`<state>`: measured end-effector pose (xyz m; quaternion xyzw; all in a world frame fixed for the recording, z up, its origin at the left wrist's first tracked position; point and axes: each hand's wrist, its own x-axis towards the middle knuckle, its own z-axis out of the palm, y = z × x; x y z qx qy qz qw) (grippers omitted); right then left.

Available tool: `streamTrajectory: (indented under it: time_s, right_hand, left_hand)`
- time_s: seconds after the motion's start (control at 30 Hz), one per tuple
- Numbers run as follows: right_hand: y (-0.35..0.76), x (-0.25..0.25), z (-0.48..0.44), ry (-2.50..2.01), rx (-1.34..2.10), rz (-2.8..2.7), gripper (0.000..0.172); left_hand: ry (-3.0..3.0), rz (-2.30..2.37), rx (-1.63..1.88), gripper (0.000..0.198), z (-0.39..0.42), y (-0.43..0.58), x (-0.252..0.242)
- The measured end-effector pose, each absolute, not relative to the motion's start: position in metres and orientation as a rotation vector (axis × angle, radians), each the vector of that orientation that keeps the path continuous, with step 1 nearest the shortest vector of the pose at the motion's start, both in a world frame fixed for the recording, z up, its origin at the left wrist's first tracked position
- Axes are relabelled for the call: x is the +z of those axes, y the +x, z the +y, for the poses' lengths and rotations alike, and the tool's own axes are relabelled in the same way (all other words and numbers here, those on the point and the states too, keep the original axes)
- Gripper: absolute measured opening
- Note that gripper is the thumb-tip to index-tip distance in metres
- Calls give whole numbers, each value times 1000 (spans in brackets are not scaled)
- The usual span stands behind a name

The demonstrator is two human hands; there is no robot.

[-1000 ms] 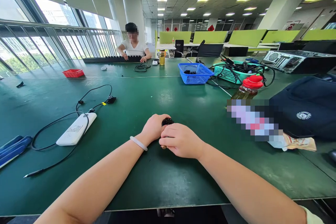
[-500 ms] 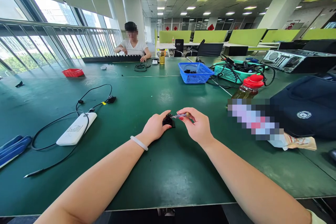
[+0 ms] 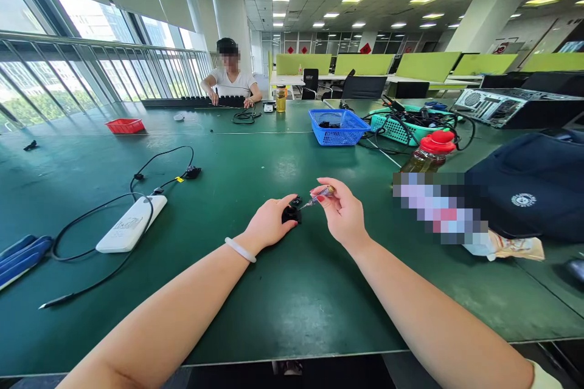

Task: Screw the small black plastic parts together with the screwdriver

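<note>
Screwdriver (image 3: pixel 314 200) — slantwise, tip-down, leftward

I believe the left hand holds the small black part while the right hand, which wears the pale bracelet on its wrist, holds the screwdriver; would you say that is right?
Not quite: the head view shows the pale bracelet on the left wrist. Otherwise, yes: the left hand holds the small black part, and the right hand holds the screwdriver.

A white power bank (image 3: pixel 130 228) is crossed by a black cable (image 3: pixel 62 301); tangled cables (image 3: pixel 410 112) are held in a turquoise basket (image 3: pixel 393 129) beside a blue basket (image 3: pixel 338 137).
</note>
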<state>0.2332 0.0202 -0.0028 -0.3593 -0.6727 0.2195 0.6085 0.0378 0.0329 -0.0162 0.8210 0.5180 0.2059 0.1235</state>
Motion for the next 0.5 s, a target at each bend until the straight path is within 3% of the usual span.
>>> streamTrajectory:
  time_s: [0.3,0.5]
  right_hand:
    - [222,-9,18,-762,560,-1697,35]
    - [213,-9,22,-773,595,-1772,36]
  left_hand:
    - [2390,1400,632,65,32,40,-14]
    - [2446,1334,595,44,31,38,-13]
